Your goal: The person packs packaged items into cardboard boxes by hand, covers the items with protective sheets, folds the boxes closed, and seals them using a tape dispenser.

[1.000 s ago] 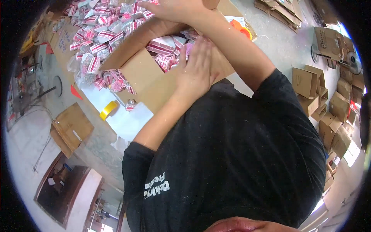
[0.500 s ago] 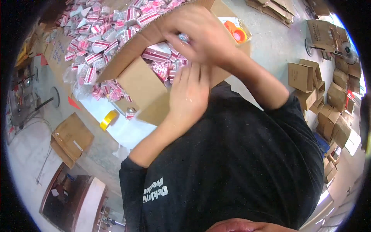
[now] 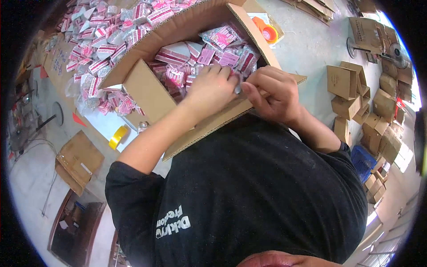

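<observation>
An open cardboard box (image 3: 151, 91) stands against my front, its flaps folded out. Inside lie several small clear packets (image 3: 220, 38) with pink-and-white labels. My left hand (image 3: 213, 86) reaches over the near wall, its fingers curled down among the packets. Beside it, at the box's near right corner, my right hand (image 3: 273, 93) is closed, thumb against the bent fingers. A small greyish bit shows between the two hands; what either one grips is mostly hidden.
Beyond the box spreads a large heap of similar packets (image 3: 100, 40). A yellow tape roll (image 3: 118, 137) lies at left, orange tape rolls (image 3: 269, 33) at the far right. Cartons (image 3: 347, 84) and a standing fan (image 3: 398, 58) stand on the floor to the right.
My right hand has come down and right, from over the packets to the near right corner. My left hand has moved slightly up into the box. The near flap now shows.
</observation>
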A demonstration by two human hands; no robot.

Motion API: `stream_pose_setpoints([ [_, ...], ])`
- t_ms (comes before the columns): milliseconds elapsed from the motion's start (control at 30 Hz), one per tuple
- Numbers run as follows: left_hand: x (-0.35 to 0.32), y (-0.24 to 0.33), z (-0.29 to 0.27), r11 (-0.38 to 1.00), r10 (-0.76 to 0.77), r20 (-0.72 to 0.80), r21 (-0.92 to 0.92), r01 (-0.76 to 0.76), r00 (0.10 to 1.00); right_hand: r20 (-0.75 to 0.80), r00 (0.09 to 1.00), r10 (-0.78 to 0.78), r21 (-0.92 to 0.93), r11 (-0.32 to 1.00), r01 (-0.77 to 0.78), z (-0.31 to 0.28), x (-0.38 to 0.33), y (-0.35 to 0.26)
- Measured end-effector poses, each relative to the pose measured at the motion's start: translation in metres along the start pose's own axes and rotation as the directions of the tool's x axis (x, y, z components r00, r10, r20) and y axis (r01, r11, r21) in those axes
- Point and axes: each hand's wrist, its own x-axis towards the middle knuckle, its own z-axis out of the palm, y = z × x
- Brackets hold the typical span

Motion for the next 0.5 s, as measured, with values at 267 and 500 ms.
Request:
stream_pose_setpoints([
  [267,0.013,0.010,-0.003,0.961,-0.271,0.219,0.008,0.276,0.937,-0.040,0.998,0.052,-0.078,0.995,-0.055,0.001,0.000,0.000],
  [500,-0.009,0.003,0.002,0.978,-0.186,0.272,-0.040,0.205,0.944,-0.239,0.969,0.060,-0.390,0.908,-0.153,-0.024,0.014,0.004],
])
